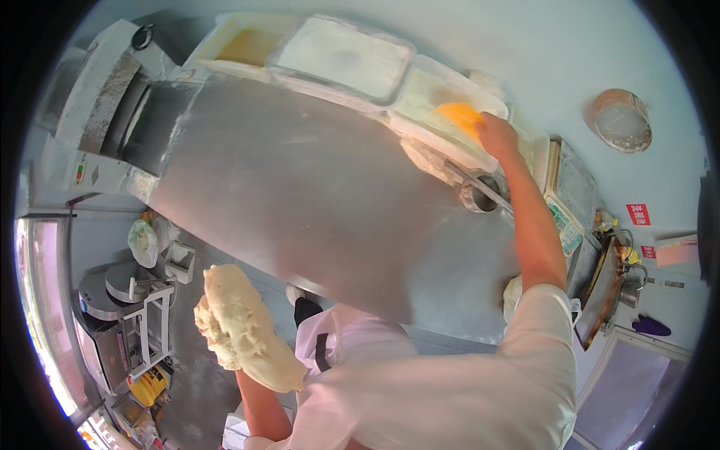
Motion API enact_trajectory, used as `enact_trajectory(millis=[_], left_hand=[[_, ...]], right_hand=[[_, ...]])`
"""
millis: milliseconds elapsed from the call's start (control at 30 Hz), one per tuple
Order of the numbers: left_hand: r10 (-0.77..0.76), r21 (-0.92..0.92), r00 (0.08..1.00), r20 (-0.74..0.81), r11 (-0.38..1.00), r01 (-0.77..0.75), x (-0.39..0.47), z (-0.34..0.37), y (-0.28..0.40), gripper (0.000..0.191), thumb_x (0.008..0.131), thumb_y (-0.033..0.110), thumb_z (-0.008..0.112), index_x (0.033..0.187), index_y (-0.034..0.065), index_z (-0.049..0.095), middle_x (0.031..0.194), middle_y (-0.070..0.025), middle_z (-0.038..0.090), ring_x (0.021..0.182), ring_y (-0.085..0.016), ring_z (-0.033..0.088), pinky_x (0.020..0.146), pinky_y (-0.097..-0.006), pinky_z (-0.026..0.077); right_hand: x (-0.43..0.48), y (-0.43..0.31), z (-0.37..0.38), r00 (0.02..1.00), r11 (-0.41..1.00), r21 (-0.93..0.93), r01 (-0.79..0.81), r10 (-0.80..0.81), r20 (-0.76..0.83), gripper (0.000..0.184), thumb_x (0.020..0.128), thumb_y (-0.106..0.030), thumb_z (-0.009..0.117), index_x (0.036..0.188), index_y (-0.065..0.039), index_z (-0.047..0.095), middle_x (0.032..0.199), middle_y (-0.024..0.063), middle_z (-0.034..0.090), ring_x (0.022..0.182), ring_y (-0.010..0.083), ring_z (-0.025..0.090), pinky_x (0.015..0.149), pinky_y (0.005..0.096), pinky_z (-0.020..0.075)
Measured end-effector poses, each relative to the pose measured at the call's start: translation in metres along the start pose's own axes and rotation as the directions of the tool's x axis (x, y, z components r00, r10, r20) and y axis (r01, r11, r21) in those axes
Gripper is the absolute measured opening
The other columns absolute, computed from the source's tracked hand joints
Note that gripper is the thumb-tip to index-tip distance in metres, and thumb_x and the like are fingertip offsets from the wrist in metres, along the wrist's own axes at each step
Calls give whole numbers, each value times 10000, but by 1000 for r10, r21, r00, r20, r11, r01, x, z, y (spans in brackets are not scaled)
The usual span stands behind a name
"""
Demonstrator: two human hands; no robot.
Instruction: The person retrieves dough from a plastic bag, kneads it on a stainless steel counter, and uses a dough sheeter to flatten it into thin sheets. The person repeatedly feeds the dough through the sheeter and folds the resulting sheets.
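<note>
My right hand (499,136) grips an orange-yellow plastic scraper (461,117). It is over the white plastic tub (447,138) at the back right of the steel worktable (281,169); pale material, seemingly flour, is in the tub. A large lump of pale dough (253,337) rests on my left hand, in front of my body and off the table's near edge. Most of that hand is hidden by the dough, while the left forearm (261,408) shows below it.
A lidded container (343,59) and a tub with yellowish-brown contents (247,48) line the back edge. A steel cup (481,194) and a metal rod (478,185) lie near my right arm. At left stands a floury machine (112,101); a scale (564,225) sits right.
</note>
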State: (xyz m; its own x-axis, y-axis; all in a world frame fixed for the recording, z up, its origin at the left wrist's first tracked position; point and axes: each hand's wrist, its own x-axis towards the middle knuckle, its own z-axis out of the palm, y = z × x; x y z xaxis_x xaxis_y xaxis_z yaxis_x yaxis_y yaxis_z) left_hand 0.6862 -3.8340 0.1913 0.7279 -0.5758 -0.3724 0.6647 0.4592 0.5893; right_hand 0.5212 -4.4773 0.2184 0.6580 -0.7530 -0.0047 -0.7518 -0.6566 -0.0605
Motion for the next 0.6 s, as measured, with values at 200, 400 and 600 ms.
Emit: enact_trajectory(millis=[200,400,600], left_hand=[[0,-48,998,55,999,2,7,-52,50,654,951,540,514,1366,37,469,1281,-165,561,937,-271,566,753,-439,478],[70,-54,996,50,996,-67,8,-121,139,656,951,544,511,1369,40,469,1287,-163,560,953,-275,567,767,-443,481],[188,-11,981,-47,982,-189,-7,-172,216,658,952,548,507,1371,43,469,1293,-161,560,970,-278,569,781,-446,484]], right_hand=[[-112,-110,-20,943,915,362,178,-53,-329,277,970,-307,588,1013,-43,660,803,189,680,736,367,662,665,439,499],[-280,-301,75,777,808,79,584,-528,-341,259,837,-105,585,1087,-81,651,1100,154,646,854,367,662,728,481,558],[-314,-414,152,901,886,175,429,-433,-18,326,866,-137,602,1188,-89,616,1130,143,681,837,311,697,659,429,568]])
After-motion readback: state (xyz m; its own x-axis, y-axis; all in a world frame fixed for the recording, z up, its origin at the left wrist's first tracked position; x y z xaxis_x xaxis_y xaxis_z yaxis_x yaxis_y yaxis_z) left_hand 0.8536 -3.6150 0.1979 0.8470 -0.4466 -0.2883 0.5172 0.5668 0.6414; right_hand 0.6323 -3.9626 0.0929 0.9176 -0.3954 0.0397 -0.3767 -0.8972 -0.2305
